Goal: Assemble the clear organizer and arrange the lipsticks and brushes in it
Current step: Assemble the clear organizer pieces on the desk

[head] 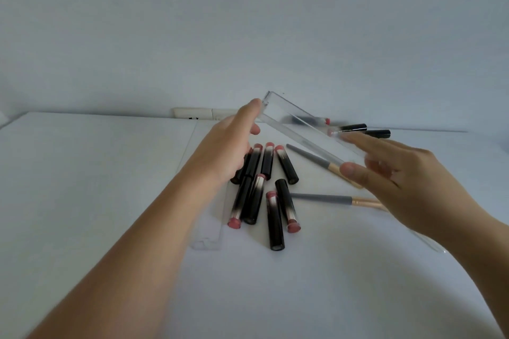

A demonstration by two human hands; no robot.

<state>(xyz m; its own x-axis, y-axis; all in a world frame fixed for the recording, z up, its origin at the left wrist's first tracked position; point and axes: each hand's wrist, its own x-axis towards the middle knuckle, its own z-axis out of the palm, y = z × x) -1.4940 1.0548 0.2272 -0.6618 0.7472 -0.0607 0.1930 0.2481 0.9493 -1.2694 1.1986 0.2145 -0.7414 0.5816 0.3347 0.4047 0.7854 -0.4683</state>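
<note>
I have a long clear acrylic panel of the organizer (303, 129) lifted above the white tabletop (82, 187), tilted so its far end sits up at the left and its near end drops toward the right. My left hand (234, 140) holds the upper far end, fingertip against the top corner and thumb underneath. My right hand (396, 173) takes the lower end between the thumb (355, 170) below and the straighter fingers (366, 140) along the top edge; the grip is light, fingers only partly curled.

Under the panel lies a loose heap of black lipstick tubes with pink ends (264, 187), about 8 of them, touching and crossing one another. Beyond the panel, near the tabletop's back edge, 3 more black tubes (355, 127) lie side by side, 1 seen blurred through the acrylic. 2 makeup brushes with grey handles and gold ferrules (325, 197) rest to the right of the heap, their heads hidden behind my right hand. A second flat clear piece (209, 231) lies on the tabletop left of the heap, partly under my left forearm. Another clear strip (432, 242) shows below my right wrist. A white socket strip (203, 113) sits against the wall.
</note>
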